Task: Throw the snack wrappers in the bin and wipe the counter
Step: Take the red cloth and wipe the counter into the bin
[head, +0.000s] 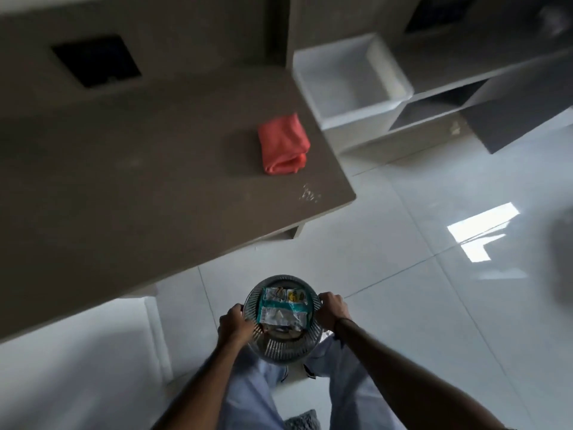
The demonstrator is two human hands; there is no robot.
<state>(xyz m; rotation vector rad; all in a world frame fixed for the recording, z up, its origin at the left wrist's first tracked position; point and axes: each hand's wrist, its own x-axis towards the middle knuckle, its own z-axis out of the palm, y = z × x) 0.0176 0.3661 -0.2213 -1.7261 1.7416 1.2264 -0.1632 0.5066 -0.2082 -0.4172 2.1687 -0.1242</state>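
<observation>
Nearest: both hands hold a small round slatted bin (280, 346), low in front of the legs and above the tiled floor (403, 305). Left hand (234, 324) is closed around the rim on its side; right hand (333, 309) is closed around the opposite rim. Whether the bin's base touches the floor cannot be told from this view.

Wrappers (283, 309): crumpled, shiny plastic, teal and white with a small yellow patch. They lie across the mouth of the bin rather than deep inside, at about rim height, between the two hands.

Risk 1: the wrappers sit high and look light. A tilt or a quick swing of the bin could slide them over the rim onto the floor.
Risk 2: the grip is on the rim only. An uneven lift from one hand would tip the bin toward the other.

Further off: the dark brown counter (139, 181) carries no wrappers that can be seen. Pale crumbs or specks (310, 195) lie near its right corner, close to the edge. A folded red cloth (283, 144) rests just beyond them, untouched.

Judgement: binning looks done; wiping not started.
Risk 3: wiping toward the edge would push the crumbs onto the floor.
</observation>
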